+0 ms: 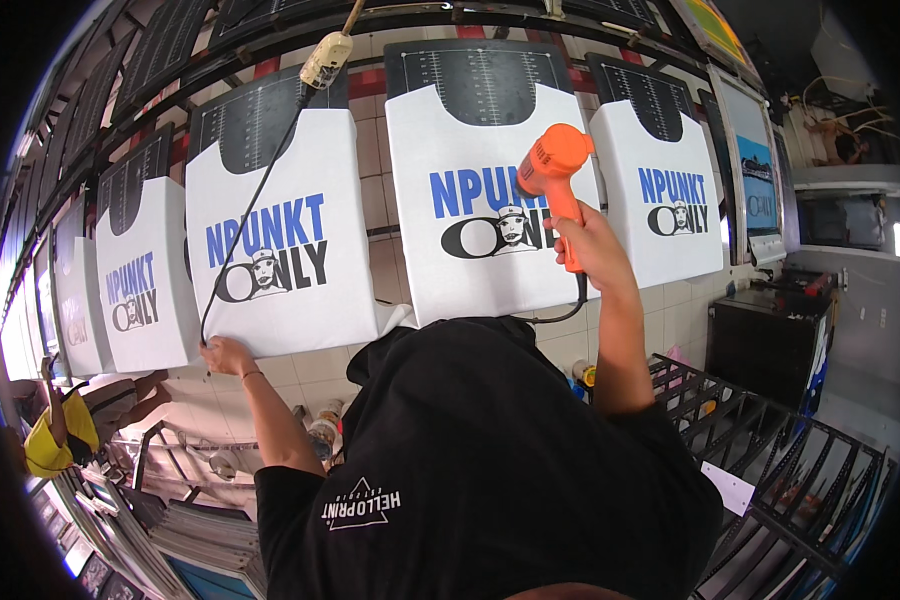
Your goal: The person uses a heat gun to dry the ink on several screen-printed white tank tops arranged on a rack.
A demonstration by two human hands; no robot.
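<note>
My right hand (pixel 592 242) is wrapped round the handle of an orange hair dryer (pixel 558 160). The dryer is held above the print of a white T-shirt (pixel 460 285), hiding part of its blue and black lettering. My left hand (pixel 227 356) pinches a thin black cord (pixel 255 185) at the lower edge of another white T-shirt (pixel 345 250) to the left. That cord runs up to a cream power socket (pixel 325 60). Both shirts are stretched flat over black printing boards (pixel 490 85) with the same lettering and a capped face.
More printed white shirts lie on boards to the right (pixel 660 260) and left (pixel 135 260). A framed printing screen (pixel 755 165) stands at the right. Black metal racks (pixel 760 440) are behind me on the right. Someone in a yellow top (pixel 60 440) is at the far left.
</note>
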